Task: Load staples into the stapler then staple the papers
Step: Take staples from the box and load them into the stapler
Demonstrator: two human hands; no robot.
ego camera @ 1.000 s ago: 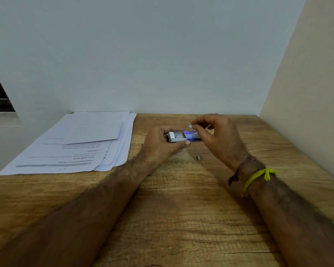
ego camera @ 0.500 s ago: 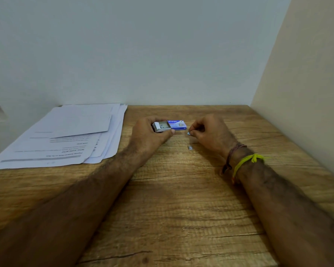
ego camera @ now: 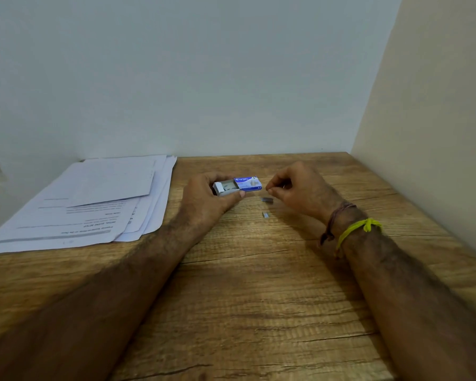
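Staple box [ego camera: 238, 185] sits in the left hand [ego camera: 204, 199]; two staple strips [ego camera: 267, 200] lie just beside the right hand [ego camera: 300, 188]; papers [ego camera: 94, 204] lie left of the left hand.

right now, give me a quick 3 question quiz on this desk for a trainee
1. True or false: the staple box lies closed on the table.
2. Which hand holds the box? A left hand B right hand
3. Fill in: the papers lie to the person's ____.

Key: 1 false, its tray is slid partly out and it is held. 2 A. 3 left.
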